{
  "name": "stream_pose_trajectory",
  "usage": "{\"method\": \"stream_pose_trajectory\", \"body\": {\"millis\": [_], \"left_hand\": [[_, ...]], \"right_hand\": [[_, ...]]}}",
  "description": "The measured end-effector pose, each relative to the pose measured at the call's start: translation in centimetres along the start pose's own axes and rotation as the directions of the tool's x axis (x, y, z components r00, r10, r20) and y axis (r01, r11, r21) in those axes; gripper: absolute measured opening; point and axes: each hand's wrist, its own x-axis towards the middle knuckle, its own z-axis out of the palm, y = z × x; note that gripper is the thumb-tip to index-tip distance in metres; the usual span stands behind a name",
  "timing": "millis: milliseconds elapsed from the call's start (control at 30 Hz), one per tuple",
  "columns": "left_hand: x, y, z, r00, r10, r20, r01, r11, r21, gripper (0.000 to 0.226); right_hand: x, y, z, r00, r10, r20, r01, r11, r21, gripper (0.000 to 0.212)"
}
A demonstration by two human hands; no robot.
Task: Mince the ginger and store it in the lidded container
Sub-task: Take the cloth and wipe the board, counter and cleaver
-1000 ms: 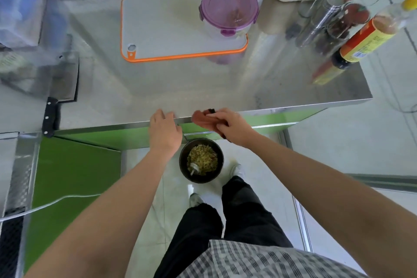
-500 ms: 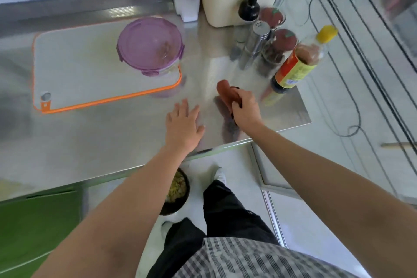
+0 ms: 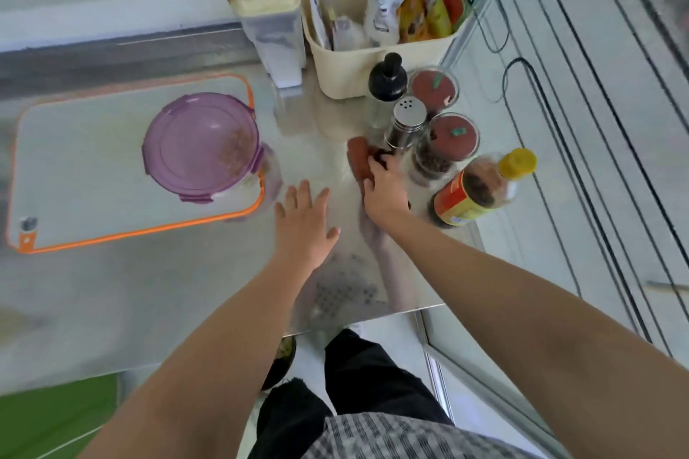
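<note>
While right hand point(image 3: 386, 194) grips reddish-brown cloth point(image 3: 358, 160) mid-frame, left hand point(image 3: 304, 227) lies spread flat on counter point(image 3: 186, 291) | advice: wipe short of shaker point(image 3: 404, 123).

Looking down on a steel counter point(image 3: 149, 291). Gripping a reddish-brown object point(image 3: 357, 155) in the right hand point(image 3: 384, 194), right beside a metal shaker point(image 3: 406, 121); hard to identify. Spreading the left hand point(image 3: 304, 224) wide, fingers straight, low over the counter between right hand and cutting board point(image 3: 74, 168). Over on that orange-rimmed board: the lidded container point(image 3: 201, 147), purple lid on. Around the shaker: two red-lidded jars point(image 3: 453, 136), a black-capped bottle point(image 3: 386, 86), a cream basket point(image 3: 350, 82). Nearest the edge, a yellow-capped sauce bottle point(image 3: 477, 194).
</note>
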Motion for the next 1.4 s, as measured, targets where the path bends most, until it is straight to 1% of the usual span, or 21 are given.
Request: {"method": "stream_pose_trajectory", "body": {"millis": [67,133,167,233,300,333,367,433,500,567,600,667,733,800,867,1000,1200,1267,1333,1367,1400], "left_hand": [[0.0,0.0,0.0,1.0,0.007,0.007,-0.007,0.999,0.038,0.076],[0.1,0.1,-0.1,1.0,0.002,0.013,-0.002,0.999,0.042,0.077],[0.1,0.2,-0.1,1.0,0.002,0.013,-0.002,0.999,0.042,0.077],[0.1,0.3,-0.1,1.0,0.002,0.012,-0.003,0.999,0.045,0.076],[-0.1,0.3,0.0,1.0,0.007,0.007,-0.007,0.999,0.052,0.076],[-0.2,0.3,0.0,1.0,0.011,0.009,-0.012,0.999,0.052,0.077],[-0.4,0.3,0.0,1.0,0.015,0.013,-0.016,0.998,0.053,0.078],[-0.7,0.4,0.2,1.0,0.022,0.018,-0.022,0.998,0.052,0.08],[-1.3,0.5,0.4,0.999,0.024,0.023,-0.026,0.999,0.046,0.081],[-1.9,0.5,0.6,0.999,0.033,0.024,-0.034,0.999,0.039,0.081],[-2.2,0.5,0.7,0.999,0.042,0.026,-0.043,0.998,0.037,0.081],[-2.9,0.3,0.9,0.999,0.051,0.02,-0.051,0.998,0.028,0.081],[-3.9,-0.3,1.1,0.999,0.04,0.016,-0.04,0.999,0.009,0.08],[-5.1,-1.5,1.5,1.0,0.01,-0.003,-0.01,1.0,-0.017,0.075],[-6.6,-3.2,1.8,0.999,-0.025,-0.027,0.024,0.999,-0.03,0.071],[-10.6,-7.5,2.6,0.994,-0.096,-0.055,0.093,0.995,-0.042,0.061],[-18.0,-15.2,4.5,0.992,-0.112,-0.055,0.109,0.992,-0.062,0.055],[-20.6,-17.5,5.1,0.993,-0.101,-0.061,0.098,0.993,-0.063,0.052],[-22.8,-19.6,5.7,0.993,-0.097,-0.074,0.091,0.993,-0.073,0.048],[-23.8,-20.5,5.9,0.991,-0.102,-0.085,0.094,0.991,-0.09,0.046],[-24.7,-21.5,6.1,0.99,-0.109,-0.091,0.099,0.989,-0.108,0.044]], "right_hand": [[0.4,-0.1,-0.2,0.999,-0.045,-0.011,0.045,0.998,0.039,0.043],[0.9,-0.2,-0.7,0.995,-0.02,-0.093,0.027,0.997,0.076,0.043],[1.2,-0.1,-0.7,0.995,-0.017,-0.095,0.022,0.999,0.049,0.044],[1.0,-0.3,0.0,0.997,-0.069,0.017,0.069,0.997,-0.033,0.047],[0.4,-0.9,0.7,0.983,-0.146,0.108,0.146,0.989,0.012,0.046],[0.1,-0.9,0.7,0.985,-0.148,0.087,0.144,0.989,0.044,0.045],[0.0,-0.7,0.5,0.993,-0.116,0.024,0.114,0.992,0.051,0.046],[-0.2,0.3,0.1,0.996,-0.032,-0.087,0.032,0.999,0.0,0.046],[-1.0,1.0,-0.2,0.997,-0.071,-0.012,0.071,0.997,-0.035,0.046],[-1.8,0.9,-0.1,0.985,-0.141,0.102,0.141,0.99,0.011,0.046],[-2.1,0.9,-0.1,0.987,-0.132,0.092,0.13,0.991,0.034,0.047],[-2.4,1.1,0.1,0.998,-0.064,-0.01,0.064,0.998,0.029,0.046],[-3.6,1.3,1.0,0.998,-0.063,-0.005,0.063,0.998,-0.018,0.047],[-5.7,0.6,2.5,0.985,-0.136,0.104,0.137,0.99,-0.006,0.046],[-8.6,-0.4,4.6,0.966,-0.201,0.163,0.197,0.98,0.044,0.045],[-13.4,-1.7,8.2,0.949,-0.246,0.196,0.236,0.969,0.071,0.044],[-20.2,-5.0,12.9,0.934,-0.29,0.207,0.279,0.957,0.08,0.045],[-22.9,-6.7,15.0,0.9,-0.336,0.278,0.323,0.942,0.091,0.044],[-25.0,-8.4,16.7,0.842,-0.389,0.373,0.372,0.921,0.12,0.044],[-25.7,-9.2,17.3,0.84,-0.393,0.374,0.368,0.919,0.138,0.044],[-26.0,-9.8,17.7,0.874,-0.368,0.318,0.331,0.929,0.165,0.045]]}}
